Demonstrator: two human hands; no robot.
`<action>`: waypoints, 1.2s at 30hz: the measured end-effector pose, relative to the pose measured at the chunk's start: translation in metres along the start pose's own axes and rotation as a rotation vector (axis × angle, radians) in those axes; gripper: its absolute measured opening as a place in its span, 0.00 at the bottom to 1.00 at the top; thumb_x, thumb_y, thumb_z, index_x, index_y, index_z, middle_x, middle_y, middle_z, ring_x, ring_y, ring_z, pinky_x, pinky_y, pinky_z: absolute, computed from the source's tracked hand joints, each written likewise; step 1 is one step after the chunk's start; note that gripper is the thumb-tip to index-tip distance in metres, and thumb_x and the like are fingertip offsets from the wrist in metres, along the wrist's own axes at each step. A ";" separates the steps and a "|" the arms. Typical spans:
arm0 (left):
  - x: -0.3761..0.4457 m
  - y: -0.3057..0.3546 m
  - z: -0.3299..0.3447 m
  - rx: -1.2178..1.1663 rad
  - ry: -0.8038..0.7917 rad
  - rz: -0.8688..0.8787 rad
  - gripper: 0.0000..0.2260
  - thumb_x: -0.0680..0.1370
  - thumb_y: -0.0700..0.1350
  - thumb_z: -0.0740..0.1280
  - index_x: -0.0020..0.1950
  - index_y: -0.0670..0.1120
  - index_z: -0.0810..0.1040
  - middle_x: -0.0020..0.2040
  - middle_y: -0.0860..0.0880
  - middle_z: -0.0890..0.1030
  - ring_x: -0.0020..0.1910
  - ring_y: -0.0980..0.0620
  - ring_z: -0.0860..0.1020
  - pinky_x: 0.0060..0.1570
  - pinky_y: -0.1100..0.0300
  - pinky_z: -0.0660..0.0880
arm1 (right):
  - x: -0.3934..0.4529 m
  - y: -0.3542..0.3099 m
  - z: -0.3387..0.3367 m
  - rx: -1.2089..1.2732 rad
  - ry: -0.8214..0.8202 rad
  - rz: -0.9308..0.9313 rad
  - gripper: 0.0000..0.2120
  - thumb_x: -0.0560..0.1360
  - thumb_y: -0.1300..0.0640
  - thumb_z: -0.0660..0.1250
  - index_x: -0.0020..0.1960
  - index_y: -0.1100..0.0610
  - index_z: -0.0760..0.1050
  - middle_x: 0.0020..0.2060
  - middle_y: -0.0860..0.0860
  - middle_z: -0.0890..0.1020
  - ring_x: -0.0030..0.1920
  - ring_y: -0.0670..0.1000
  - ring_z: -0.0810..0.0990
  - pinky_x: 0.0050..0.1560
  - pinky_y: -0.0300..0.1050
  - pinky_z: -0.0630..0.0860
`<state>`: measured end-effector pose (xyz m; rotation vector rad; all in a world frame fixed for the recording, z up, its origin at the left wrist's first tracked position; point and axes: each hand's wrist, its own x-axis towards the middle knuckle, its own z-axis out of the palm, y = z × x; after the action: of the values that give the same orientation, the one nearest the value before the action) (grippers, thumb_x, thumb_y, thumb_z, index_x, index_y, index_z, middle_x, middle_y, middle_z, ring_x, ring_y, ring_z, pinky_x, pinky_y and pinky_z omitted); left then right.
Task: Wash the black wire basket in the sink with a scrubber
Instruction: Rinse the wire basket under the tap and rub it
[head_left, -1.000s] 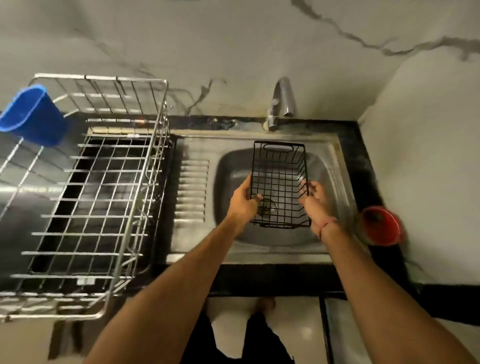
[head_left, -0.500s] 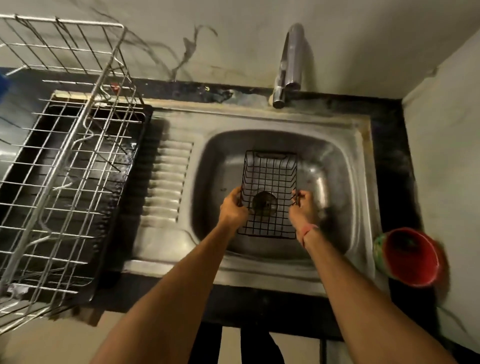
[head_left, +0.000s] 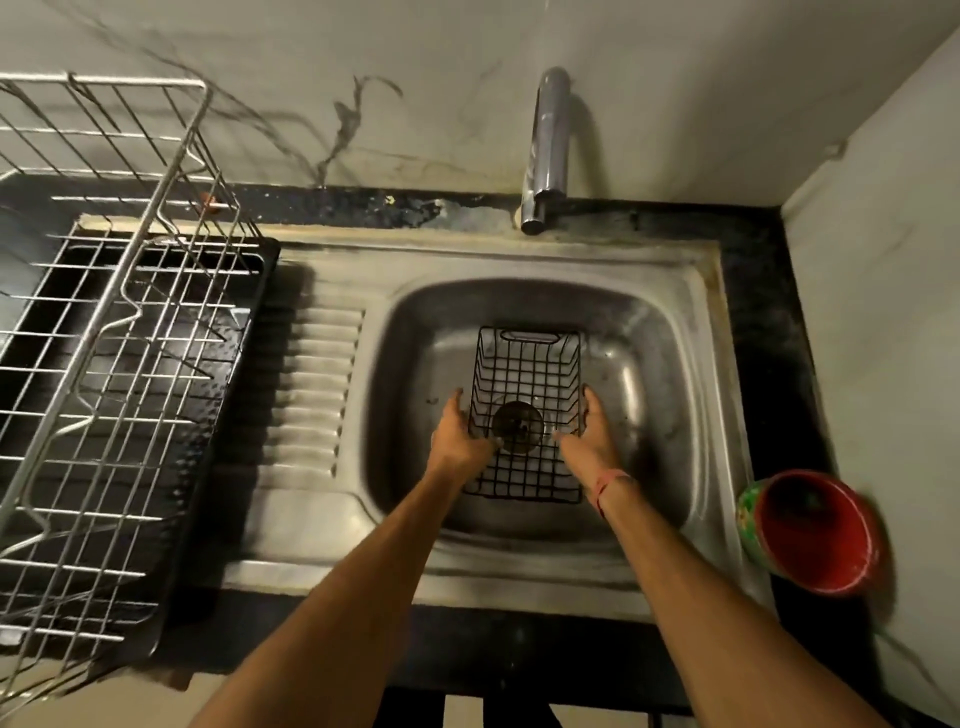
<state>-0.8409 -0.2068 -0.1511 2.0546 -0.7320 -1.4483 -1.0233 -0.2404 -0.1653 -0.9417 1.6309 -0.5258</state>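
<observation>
The black wire basket (head_left: 524, 374) rests upright on the floor of the steel sink (head_left: 670, 374), right over the drain (head_left: 517, 427). My left hand (head_left: 460, 434) lies against the basket's left side with its fingers straight, pointing away from me. Mirroring it, my right hand (head_left: 592, 434) lies along the right side with straight fingers, a red thread around its wrist. Both thumbs sit near the basket's lower wires; whether they hook a wire I cannot tell.
A chrome tap (head_left: 545, 150) stands behind the bowl, with no water running. A large steel dish rack (head_left: 104, 322) on a black tray fills the left counter. A red cup (head_left: 815, 530) sits on the black counter at the right, near the wall.
The basket went down from above the sink onto the bowl's floor. My fingers, curled round its sides before, now lie straight along them. The view moved closer and to the right.
</observation>
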 end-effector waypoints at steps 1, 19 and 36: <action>-0.003 0.008 0.000 0.011 0.035 0.027 0.48 0.76 0.36 0.79 0.88 0.53 0.55 0.81 0.46 0.70 0.80 0.44 0.69 0.78 0.44 0.70 | -0.001 -0.006 0.000 -0.016 0.028 -0.055 0.41 0.80 0.71 0.66 0.85 0.43 0.55 0.83 0.49 0.63 0.81 0.53 0.63 0.69 0.42 0.74; -0.007 0.236 -0.026 0.536 0.125 0.800 0.18 0.82 0.33 0.64 0.72 0.41 0.76 0.66 0.40 0.80 0.62 0.43 0.79 0.62 0.48 0.79 | 0.035 -0.204 -0.018 -0.106 0.194 -0.560 0.36 0.75 0.76 0.63 0.74 0.45 0.74 0.71 0.48 0.79 0.71 0.50 0.77 0.72 0.55 0.77; 0.063 0.224 -0.041 -0.209 0.121 0.334 0.14 0.85 0.34 0.66 0.48 0.51 0.85 0.53 0.47 0.88 0.48 0.46 0.88 0.47 0.48 0.86 | 0.029 -0.186 -0.033 -0.029 0.184 -0.517 0.27 0.81 0.75 0.59 0.74 0.54 0.75 0.73 0.49 0.77 0.72 0.47 0.76 0.72 0.42 0.75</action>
<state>-0.8140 -0.4069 -0.0284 1.7469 -0.7937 -1.1502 -0.9999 -0.3765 -0.0326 -1.3804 1.5531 -0.9647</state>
